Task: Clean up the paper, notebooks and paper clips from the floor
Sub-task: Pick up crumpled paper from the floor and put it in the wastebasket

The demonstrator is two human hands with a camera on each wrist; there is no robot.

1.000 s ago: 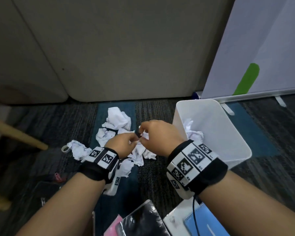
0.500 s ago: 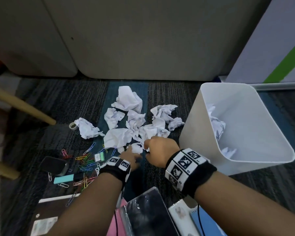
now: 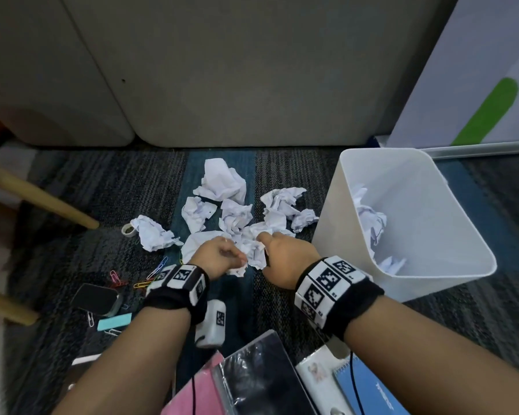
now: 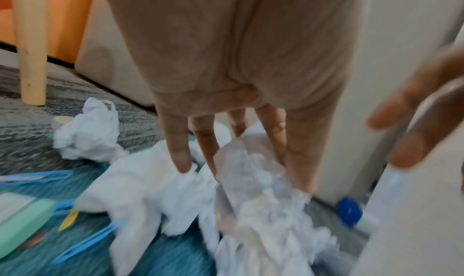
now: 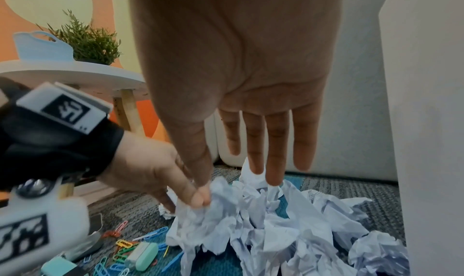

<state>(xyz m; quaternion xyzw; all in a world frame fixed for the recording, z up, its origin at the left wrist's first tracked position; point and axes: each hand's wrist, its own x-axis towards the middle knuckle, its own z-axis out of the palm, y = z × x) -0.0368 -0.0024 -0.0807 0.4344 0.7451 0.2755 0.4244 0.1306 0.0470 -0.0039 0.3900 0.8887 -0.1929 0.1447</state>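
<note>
At 9 o'clock on the floor lies a wooden leg, and under it, near 8 o'clock, a black case, a mint eraser and the paper clips, scattered in many colours. A little higher is a single paper ball with a tape roll just beside it. The left hand is at the centre, its fingers almost straight and spread apart, their tips touching the near edge of the paper pile; the wrist view is blurred, so I cannot tell if they pinch any paper. The pile of crumpled white sheets spreads from the centre toward 12 o'clock. The right hand is just beside the left one, also over the pile; its fingers hang straight and slightly apart, the tips reaching the top of the paper, and its thumb meets the left fingers there. At 6 o'clock, under both forearms, lie the notebooks: pink, black, white and blue, side by side. At 3 o'clock stands a white bin, touching nothing from the pile, with a few paper balls inside.
</note>
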